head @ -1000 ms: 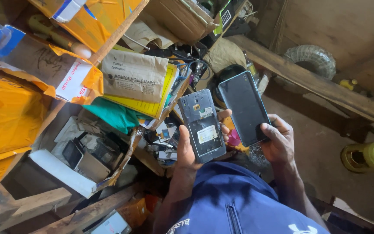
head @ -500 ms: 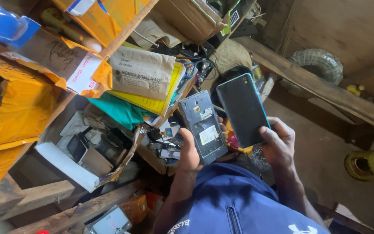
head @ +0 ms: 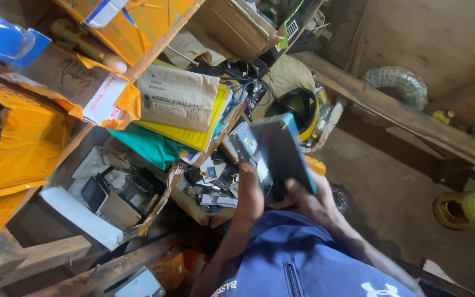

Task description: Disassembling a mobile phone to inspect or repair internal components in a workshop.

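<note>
Cluttered wooden shelves [head: 155, 49] at 10 o'clock. Left hand [head: 250, 193] grips opened phone body [head: 247, 149]; right hand [head: 313, 204] holds dark screen panel [head: 282, 155] overlapping it, frame centre. Risk: thin panel slips, cracks on floor [head: 391, 203].

Garment: blue zip-front top [head: 303, 258]; dark central zipper [head: 291, 276]; white logo and lettering | forearms bare; no gloves
</note>
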